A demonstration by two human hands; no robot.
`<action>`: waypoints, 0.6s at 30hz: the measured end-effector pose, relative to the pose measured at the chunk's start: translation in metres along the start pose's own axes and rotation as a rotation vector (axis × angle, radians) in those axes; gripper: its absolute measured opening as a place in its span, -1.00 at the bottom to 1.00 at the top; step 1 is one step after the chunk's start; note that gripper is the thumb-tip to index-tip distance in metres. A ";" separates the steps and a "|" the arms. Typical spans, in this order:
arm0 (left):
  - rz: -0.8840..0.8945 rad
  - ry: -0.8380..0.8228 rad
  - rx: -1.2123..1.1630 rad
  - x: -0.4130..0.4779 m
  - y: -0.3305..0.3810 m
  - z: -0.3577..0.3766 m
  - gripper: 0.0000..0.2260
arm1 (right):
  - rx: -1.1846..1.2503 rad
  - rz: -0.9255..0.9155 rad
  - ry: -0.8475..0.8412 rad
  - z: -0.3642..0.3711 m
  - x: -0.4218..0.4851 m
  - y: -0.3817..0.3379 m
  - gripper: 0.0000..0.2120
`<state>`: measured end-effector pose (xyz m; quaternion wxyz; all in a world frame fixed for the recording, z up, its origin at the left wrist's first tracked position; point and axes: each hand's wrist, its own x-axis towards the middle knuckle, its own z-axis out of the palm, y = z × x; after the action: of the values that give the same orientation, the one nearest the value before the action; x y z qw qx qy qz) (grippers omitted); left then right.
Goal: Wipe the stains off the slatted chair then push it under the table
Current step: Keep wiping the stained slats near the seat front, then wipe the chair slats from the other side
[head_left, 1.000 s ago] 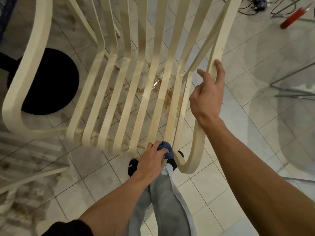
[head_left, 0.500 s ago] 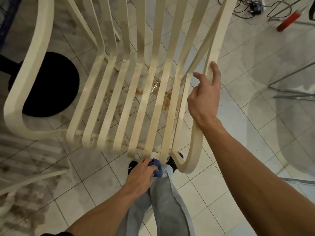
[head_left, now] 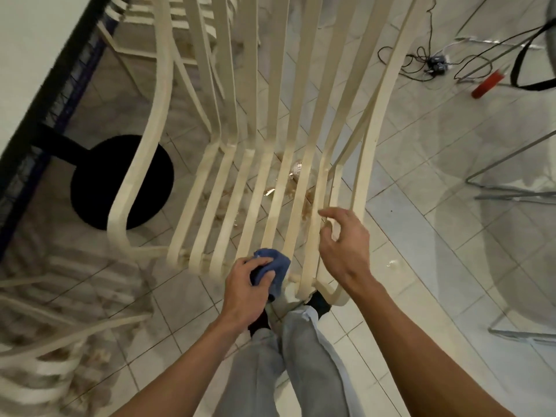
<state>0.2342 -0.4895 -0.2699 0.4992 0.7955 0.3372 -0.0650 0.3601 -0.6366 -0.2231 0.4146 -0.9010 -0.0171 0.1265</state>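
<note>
A cream slatted chair (head_left: 270, 182) fills the middle of the head view, its slats running away from me, with brown stains near the front ends of the slats. My left hand (head_left: 246, 290) grips a crumpled blue cloth (head_left: 273, 266) against the front edge of the seat slats. My right hand (head_left: 343, 248) hovers just beside the chair's right frame rail, fingers loosely curled and holding nothing. The white table (head_left: 33, 55) with a dark edge stands at the far left.
The table's black round base (head_left: 120, 182) sits on the tiled floor left of the chair. Brown spill marks (head_left: 298, 188) lie on the tiles under the seat. Another slatted chair (head_left: 45, 356) is at the lower left. Cables (head_left: 433, 61), a red tube (head_left: 487, 84) and metal frames (head_left: 511, 188) lie right.
My right hand has let go of the chair's right rail and come down toward the seat front. My left hand with the cloth has shifted slightly along the front edge. The view tilted up.
</note>
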 end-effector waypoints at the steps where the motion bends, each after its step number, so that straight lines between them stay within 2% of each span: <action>1: 0.016 0.011 -0.032 -0.005 0.014 -0.011 -0.76 | 0.078 0.061 -0.099 -0.004 -0.012 -0.013 -0.77; 4: 0.107 0.048 -0.077 -0.024 0.056 -0.043 -0.76 | 0.284 0.275 -0.341 -0.017 -0.042 -0.053 -0.81; 8: 0.165 0.089 -0.144 -0.051 0.101 -0.077 -0.77 | 0.548 0.442 -0.448 -0.040 -0.069 -0.107 -0.75; 10: 0.173 0.107 -0.170 -0.063 0.119 -0.092 -0.78 | 0.609 0.442 -0.451 -0.049 -0.081 -0.128 -0.79; 13: 0.183 0.132 -0.271 -0.082 0.134 -0.111 -0.82 | 0.616 0.373 -0.438 -0.057 -0.091 -0.149 -0.71; 18: 0.108 0.171 -0.432 -0.091 0.145 -0.122 -0.85 | 0.607 0.297 -0.430 -0.065 -0.095 -0.166 -0.68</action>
<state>0.2235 -0.4703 -0.0608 0.6302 0.6899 0.3411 0.1029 0.2961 -0.5890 -0.0378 0.6262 -0.6831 0.0648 0.3701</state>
